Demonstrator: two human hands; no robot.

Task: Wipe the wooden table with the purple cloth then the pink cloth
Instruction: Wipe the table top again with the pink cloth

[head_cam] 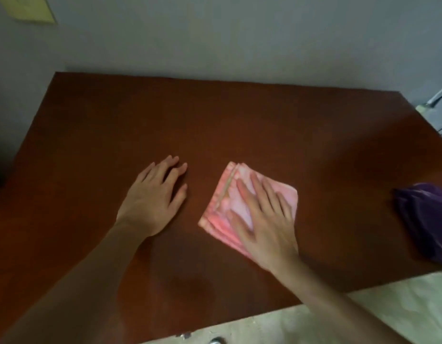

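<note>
- Left hand (154,194), centre-left of frame: fingers straight and a bit spread, palm down, resting flat on the wooden table (239,120). Holds nothing.
- Right hand (264,219), just right of centre: fingers straight and splayed, pressing flat on the pink cloth (236,194). No pinch or curl round it; it looks blurred, prob mid-wipe.
- Pink cloth: folded to a rough square, turned like a diamond, one corner pointing to upper left, stacked fold edges along its left side. Lies between the two hands, touching only the right; left hand sits near but apart from it.
- Key relation: cloth is already under the right palm, so that hand drives the stroke. Bare tabletop runs to upper left, top and upper right of cloth; the left hand is the only thing in the way of a leftward stroke.
- Purple cloth (423,219), far right edge of frame: crumpled heap on the table, well apart from pink cloth, untouched by either hand. Judging by that, purple pass is prob done and pink pass is the step in hand.
- Other: grey wall (215,33) behind, yellowish sheet (31,8) upper left, pale floor (363,314) lower right, cables (438,100) at upper right edge.
</note>
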